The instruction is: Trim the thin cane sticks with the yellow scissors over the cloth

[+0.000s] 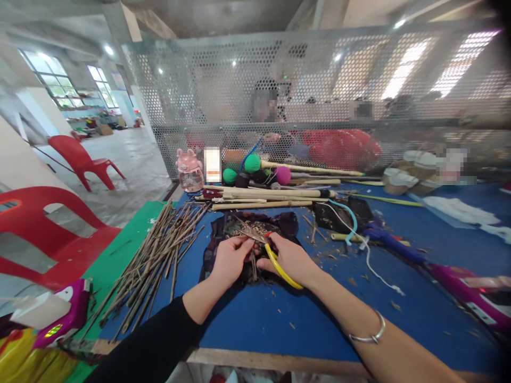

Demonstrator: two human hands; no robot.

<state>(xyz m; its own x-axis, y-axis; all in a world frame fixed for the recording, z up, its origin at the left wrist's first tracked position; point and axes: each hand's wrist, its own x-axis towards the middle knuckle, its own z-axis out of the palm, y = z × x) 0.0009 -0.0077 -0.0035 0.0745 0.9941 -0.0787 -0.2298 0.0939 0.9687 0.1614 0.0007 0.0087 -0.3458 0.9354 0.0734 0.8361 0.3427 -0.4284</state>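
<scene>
Over a dark cloth strewn with small plant bits, both hands are close together. My right hand is wrapped round yellow-handled scissors, whose blades point to the upper left. My left hand pinches thin brown twigs beside the blades; their lower ends hang beneath the fingers. A big pile of long brown twigs lies to the left of my left hand.
Pale sticks lie behind the cloth, near green balls, a magenta ball and a pink bottle. A perforated screen stands beyond. White cord and a purple device are at right, red chairs at left.
</scene>
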